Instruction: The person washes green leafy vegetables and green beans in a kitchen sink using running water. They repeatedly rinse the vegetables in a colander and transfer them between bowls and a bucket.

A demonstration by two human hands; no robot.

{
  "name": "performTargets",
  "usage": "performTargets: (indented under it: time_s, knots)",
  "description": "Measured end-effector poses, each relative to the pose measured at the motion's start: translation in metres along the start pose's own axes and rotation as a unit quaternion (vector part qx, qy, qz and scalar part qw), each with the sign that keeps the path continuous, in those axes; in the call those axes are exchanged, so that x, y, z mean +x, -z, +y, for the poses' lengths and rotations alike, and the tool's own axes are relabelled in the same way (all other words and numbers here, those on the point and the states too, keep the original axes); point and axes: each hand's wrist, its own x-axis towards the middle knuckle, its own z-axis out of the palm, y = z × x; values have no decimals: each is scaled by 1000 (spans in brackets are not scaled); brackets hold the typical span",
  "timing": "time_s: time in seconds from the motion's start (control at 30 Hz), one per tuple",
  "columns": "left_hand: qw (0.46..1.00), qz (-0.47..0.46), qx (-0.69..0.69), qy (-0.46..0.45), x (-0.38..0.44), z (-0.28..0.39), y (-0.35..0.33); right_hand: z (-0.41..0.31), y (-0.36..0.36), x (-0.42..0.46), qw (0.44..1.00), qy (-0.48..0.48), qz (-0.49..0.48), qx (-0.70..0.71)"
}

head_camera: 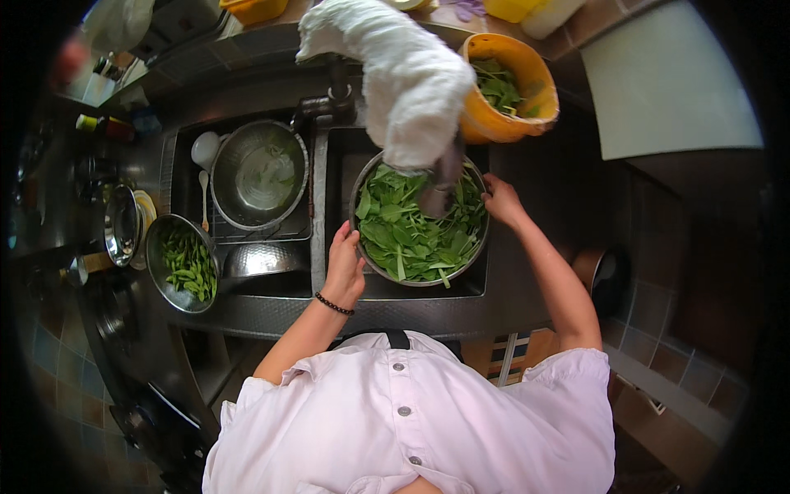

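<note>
A round metal basin full of loose leafy greens is in the right-hand sink bowl. My left hand is at its left rim, the thumb and fingers up against the edge. On the opposite side my right hand grips the upper right rim. A bunched white cloth hangs over the far edge of the basin, with a dark, blurred spout-like part below it. Both cover some of the leaves.
An orange bucket holding more greens stands behind on the right. In the left sink bowl sit a metal bowl with water, a pale spoon and an upturned metal bowl. A bowl of green pods rests left, near a dark faucet.
</note>
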Motion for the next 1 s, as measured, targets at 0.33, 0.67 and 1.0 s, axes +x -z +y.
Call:
performTargets:
  time_s: [0.33, 0.67, 1.0]
  knots:
    - [988, -141, 25, 54, -67, 1, -56, 39, 98, -32, 1000, -6, -17, -18]
    - [978, -159, 67, 120, -62, -64, -136, 146, 142, -47, 997, -74, -21, -5]
    - [959, -231, 154, 60, -60, -110, -174, 292, 141, -30, 993, -63, 26, 99]
